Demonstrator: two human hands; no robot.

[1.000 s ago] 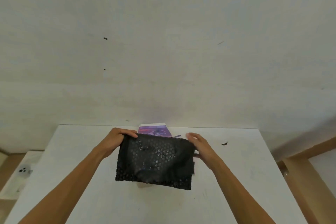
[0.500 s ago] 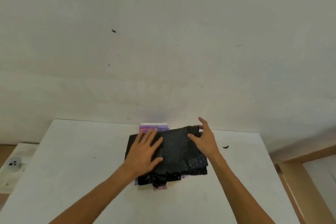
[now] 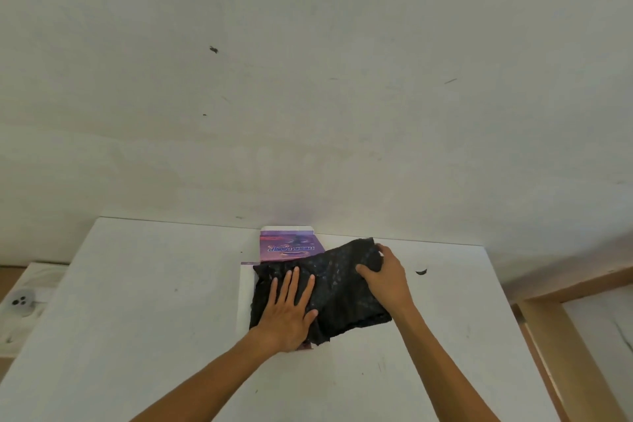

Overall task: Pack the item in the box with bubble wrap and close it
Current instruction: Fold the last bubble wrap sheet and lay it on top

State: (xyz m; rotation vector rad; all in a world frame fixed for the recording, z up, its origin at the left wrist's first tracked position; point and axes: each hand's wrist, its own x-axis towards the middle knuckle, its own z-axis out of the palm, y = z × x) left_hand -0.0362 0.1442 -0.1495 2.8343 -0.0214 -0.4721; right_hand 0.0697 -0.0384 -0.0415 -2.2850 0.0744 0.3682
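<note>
Black bubble wrap (image 3: 342, 288) lies bunched over the box (image 3: 246, 298) on the white table (image 3: 137, 319), nearest you. Your left hand (image 3: 291, 312) presses flat on it, fingers straight and spread, much as half a second ago. Your right hand (image 3: 387, 274) has changed: its grip now curls round the wrap's far right corner, where before it lay open on top. Beyond, the box's purple printed flap (image 3: 287, 247) stands uncovered; more of it shows now. The item itself is hidden.
</note>
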